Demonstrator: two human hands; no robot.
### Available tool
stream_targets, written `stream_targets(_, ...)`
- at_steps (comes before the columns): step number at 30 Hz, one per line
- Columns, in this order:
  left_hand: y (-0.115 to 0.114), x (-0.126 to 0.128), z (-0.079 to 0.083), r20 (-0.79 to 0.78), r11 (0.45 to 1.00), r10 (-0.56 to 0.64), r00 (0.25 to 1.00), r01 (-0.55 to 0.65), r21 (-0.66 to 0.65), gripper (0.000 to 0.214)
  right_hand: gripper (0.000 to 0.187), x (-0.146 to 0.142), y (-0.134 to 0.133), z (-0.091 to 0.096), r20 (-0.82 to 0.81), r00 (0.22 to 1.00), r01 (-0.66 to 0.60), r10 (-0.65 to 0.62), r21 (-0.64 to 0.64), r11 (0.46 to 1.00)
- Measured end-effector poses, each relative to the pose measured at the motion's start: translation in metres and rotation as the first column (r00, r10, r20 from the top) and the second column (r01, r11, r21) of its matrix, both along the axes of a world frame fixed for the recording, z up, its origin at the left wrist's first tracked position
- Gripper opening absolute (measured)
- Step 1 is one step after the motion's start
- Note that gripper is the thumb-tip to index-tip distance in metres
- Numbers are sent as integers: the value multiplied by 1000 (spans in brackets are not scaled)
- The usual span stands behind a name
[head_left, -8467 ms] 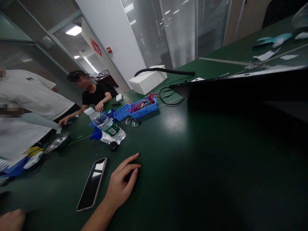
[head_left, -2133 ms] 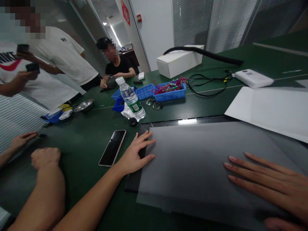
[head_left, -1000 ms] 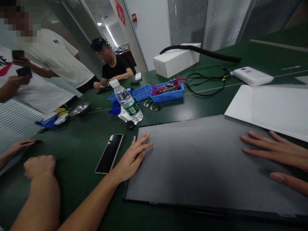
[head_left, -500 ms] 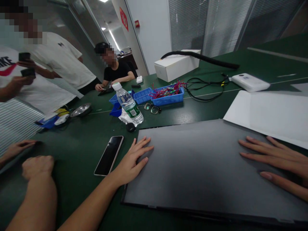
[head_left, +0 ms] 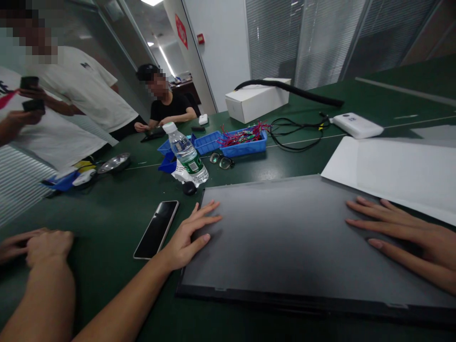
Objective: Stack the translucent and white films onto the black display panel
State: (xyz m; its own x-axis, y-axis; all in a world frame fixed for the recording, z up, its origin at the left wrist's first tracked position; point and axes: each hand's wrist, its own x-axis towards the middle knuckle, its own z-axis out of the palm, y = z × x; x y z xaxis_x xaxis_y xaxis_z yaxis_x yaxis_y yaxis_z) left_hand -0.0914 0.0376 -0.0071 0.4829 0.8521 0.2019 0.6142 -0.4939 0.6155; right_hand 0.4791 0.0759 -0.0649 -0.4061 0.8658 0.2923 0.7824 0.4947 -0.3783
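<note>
A large flat grey panel [head_left: 278, 237] with a thin black border lies on the green table in front of me. My left hand [head_left: 188, 237] rests on the panel's left edge, fingers spread and reaching inward. Over the right part of the panel, my right hand [head_left: 402, 232] lies with its fingers stretched out and apart. Neither hand is closed around anything. Close to my left wrist is a smartphone [head_left: 156, 230] with a dark screen. White sheets [head_left: 392, 171] lie beyond my right hand, against the panel's far right edge.
A water bottle [head_left: 187, 154], a round black object [head_left: 189, 188] and eyeglasses [head_left: 225, 162] stand or lie beyond the panel. Behind are a blue tray of wired parts [head_left: 245, 149], a white box [head_left: 258, 99] and a white device [head_left: 358, 124]. Another person's hands [head_left: 50, 244] are at left.
The view has shifted slightly. More of the black border shows along the panel's near edge. The other person's hands at left have come together. My hands stay spread on the panel.
</note>
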Motion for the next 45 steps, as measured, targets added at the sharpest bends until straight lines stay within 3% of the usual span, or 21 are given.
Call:
stream_targets(3,0,0,0,-33,1000,-18,999,18,13,45,57,10,3,-7,126,983,-134,134,-4,991)
stream_targets(7,0,5,-2,-169,999,13,985,-6,43,44,62,9,4,-1,171,965,-211,201,43,977)
stream_targets(12,1,13,-5,-275,995,66,959,-42,92,43,46,5,-1,15,120,972,-219,202,160,962)
stream_targets(16,1,14,-6,-299,993,80,951,-49,111,43,38,12,-2,27,36,992,-127,122,301,945)
stream_targets(19,1,15,-6,-302,991,86,949,-51,121,43,38,24,6,28,75,995,-94,72,344,934)
stream_targets(24,1,16,-6,-306,992,85,948,-51,119,42,61,61,27,7,209,976,17,-59,201,980)
stream_targets(28,0,16,-5,-316,991,90,944,-53,124,44,59,92,37,-12,236,969,46,-75,127,991)
stream_targets(31,1,17,-5,-318,991,88,944,-51,121,44,64,102,38,-14,281,956,59,-79,78,995)
stream_targets(34,1,17,-5,-319,991,89,943,-53,121,42,66,98,36,-8,300,948,93,-104,49,994)
stream_targets(38,2,17,-6,-321,990,102,942,-64,126,44,68,81,35,8,318,920,230,-227,31,973)
stream_targets(41,2,17,-7,-325,989,110,939,-71,129,46,70,67,32,22,419,828,397,-373,33,917)
stream_targets(45,2,17,-8,-332,989,109,937,-70,128,46,70,52,22,38,445,706,546,-551,153,824)
